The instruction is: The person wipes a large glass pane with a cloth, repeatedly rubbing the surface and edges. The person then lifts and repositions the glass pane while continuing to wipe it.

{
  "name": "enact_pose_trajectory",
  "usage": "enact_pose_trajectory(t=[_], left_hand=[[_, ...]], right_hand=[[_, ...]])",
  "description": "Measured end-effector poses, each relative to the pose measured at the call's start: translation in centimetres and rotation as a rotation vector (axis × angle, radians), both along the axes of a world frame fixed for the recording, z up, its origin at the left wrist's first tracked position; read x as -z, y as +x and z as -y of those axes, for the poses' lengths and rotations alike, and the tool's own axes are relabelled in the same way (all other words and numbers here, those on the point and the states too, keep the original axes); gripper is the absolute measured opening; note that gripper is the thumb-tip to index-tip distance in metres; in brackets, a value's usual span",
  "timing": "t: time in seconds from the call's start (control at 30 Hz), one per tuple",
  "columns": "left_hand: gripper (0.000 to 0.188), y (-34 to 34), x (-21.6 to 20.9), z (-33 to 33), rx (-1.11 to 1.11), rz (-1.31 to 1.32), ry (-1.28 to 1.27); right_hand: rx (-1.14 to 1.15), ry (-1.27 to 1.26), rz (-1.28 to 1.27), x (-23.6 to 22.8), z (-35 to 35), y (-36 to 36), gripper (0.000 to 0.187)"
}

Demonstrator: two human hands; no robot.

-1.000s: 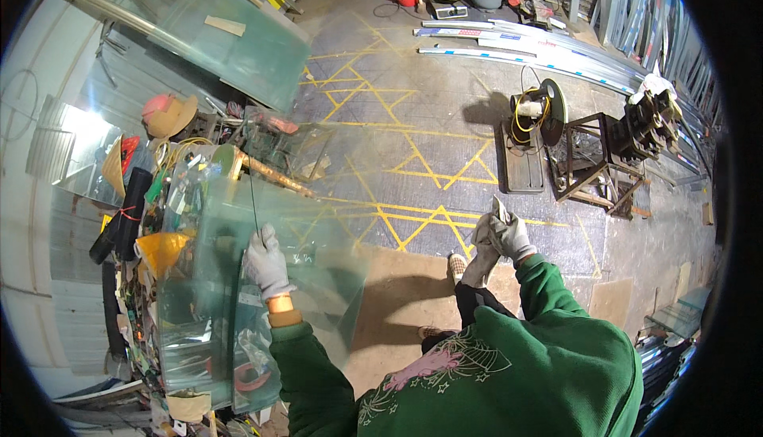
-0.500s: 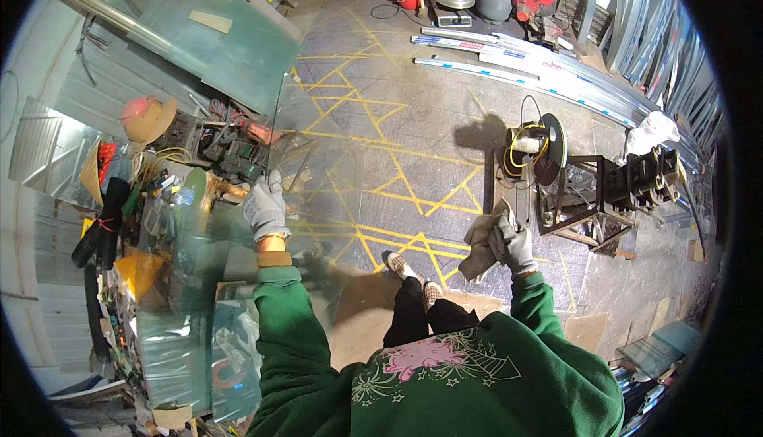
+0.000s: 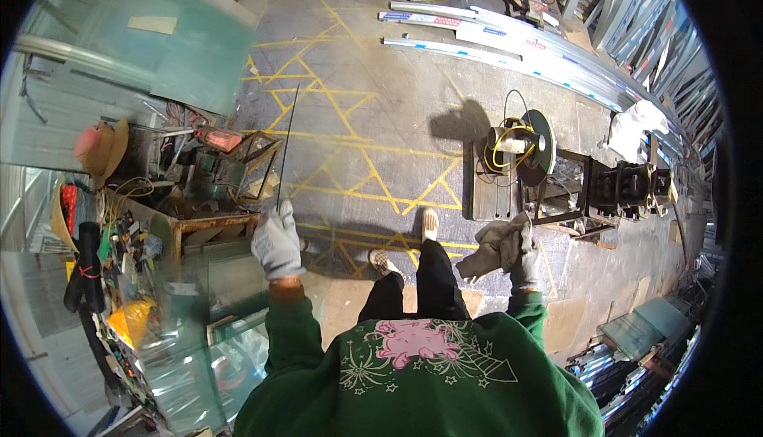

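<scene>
My left hand (image 3: 278,242), in a pale work glove, is closed around the edge of a clear glass pane (image 3: 288,143). The pane stands nearly edge-on to me and shows mostly as a thin dark line reaching forward from the glove. In my gloved right hand (image 3: 525,256), closed as well, a crumpled grey-brown rag (image 3: 491,248) hangs toward the left. That hand is out to the right of my body, just this side of a machine with a round disc (image 3: 538,147) and a yellow cord.
Large glass sheets (image 3: 191,55) lie at the far left. Below them is a cluttered bench (image 3: 211,218) with tools, and more glass leans near my left arm. Long metal profiles (image 3: 477,49) lie along the far right floor. A dark metal frame (image 3: 584,190) stands right.
The glass pane has turned from showing its face to nearly edge-on. My feet have stepped, one forward, and the view has shifted to the right. The rag stays in my right hand.
</scene>
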State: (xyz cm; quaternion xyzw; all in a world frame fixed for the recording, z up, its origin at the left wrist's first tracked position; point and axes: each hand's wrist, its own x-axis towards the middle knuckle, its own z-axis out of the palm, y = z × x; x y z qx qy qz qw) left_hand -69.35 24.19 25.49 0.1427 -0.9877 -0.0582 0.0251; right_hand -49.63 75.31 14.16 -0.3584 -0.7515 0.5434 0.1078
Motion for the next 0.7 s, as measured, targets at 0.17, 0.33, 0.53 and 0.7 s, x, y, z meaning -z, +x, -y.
enact_pose_trajectory(t=[0.17,0.33,0.53,0.7], left_hand=[[0.041,-0.1,0.3,-1.0,0.038,-0.134,0.071],[0.034,-1.8,-0.1,0.2,-0.127,0.086,0.094],[0.025,-3.2,-0.3,2.7,-0.134,-0.014,0.222],[0.024,-4.8,-0.4,4.9,-0.141,-0.019,0.216]], right_hand=[[-0.089,-0.309,-0.082,5.7,-1.0,-11.9,0.046],[-0.256,-0.547,0.065,7.5,4.2,-29.6,0.042],[-0.691,-0.507,0.014,10.1,16.3,-48.1,0.03],[-0.83,-0.34,0.387,12.6,24.3,-56.2,0.053]])
